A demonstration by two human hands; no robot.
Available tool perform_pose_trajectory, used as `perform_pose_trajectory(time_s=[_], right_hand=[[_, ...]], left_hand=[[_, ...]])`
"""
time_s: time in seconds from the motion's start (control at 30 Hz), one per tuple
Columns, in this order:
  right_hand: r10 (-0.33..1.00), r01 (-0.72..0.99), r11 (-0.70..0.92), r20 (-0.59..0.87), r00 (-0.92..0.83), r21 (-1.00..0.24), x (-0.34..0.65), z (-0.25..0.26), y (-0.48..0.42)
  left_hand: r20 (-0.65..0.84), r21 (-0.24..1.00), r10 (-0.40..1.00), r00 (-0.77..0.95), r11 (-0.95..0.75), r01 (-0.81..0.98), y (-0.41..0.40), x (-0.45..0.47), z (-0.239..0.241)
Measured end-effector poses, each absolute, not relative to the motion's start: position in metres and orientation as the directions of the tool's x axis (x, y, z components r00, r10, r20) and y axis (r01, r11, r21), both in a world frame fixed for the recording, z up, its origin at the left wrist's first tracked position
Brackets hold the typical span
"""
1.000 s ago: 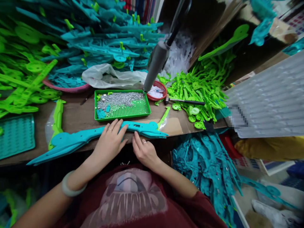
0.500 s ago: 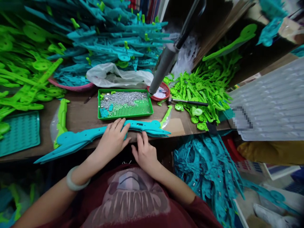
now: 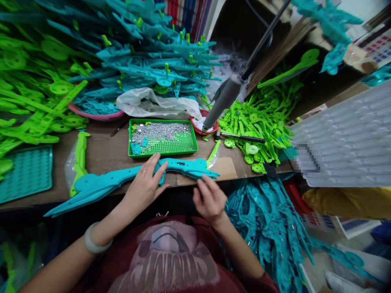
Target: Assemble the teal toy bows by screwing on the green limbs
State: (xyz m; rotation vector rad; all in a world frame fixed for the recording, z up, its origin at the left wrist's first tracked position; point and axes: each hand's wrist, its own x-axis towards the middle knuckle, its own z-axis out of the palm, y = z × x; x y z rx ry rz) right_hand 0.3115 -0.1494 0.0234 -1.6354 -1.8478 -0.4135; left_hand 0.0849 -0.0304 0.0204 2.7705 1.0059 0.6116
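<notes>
The light is soft and even; it falls from above onto the table (image 3: 106,152), where the green and teal colours look bright and saturated. Under the table edge the picture turns dark. The wide lens bends straight lines strongly near the borders. The right hand (image 3: 210,199) shows slight motion blur, and the corners are soft. A pixelated patch (image 3: 307,156) sits at the right.

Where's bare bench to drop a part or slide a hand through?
Best patch: bare wood of the bench, between the lime bow part, the green tray and the long teal part. Smaller: the cardboard sheet right of the teal part's tip. Crowded: teal pile at the back, lime pile to the right.
</notes>
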Motion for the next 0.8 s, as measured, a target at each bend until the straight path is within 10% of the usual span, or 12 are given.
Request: perform_pose_trajectory(time_s=[0.2, 0.37, 0.53, 0.8], right_hand=[[0.721, 0.928, 0.092, 0.667, 0.187, -0.36, 0.386, 0.079, -0.113], [0.959, 0.87, 0.213, 0.267, -0.098, -0.444, 0.399, 0.084, -0.106], [0.973, 0.807, 0.002, 0.187, 0.134, -0.59, 0.429, 0.068, -0.108], [0.994, 0.887, 0.05, 0.109, 0.001, -0.46, 0.434, 0.04, -0.084]], left_hand=[[0.469, 0.193, 0.57, 0.675, -0.812, 0.551, -0.042, 0.068, 0.004], [0.512, 0.127, 0.492, 0.704, -0.854, 0.505, -0.044, 0.065, -0.005], [0.482, 0.148, 0.42, 0.769, -0.904, 0.401, -0.029, 0.059, -0.009], [0.47, 0.172, 0.391, 0.791, -0.92, 0.353, -0.022, 0.069, -0.006]])
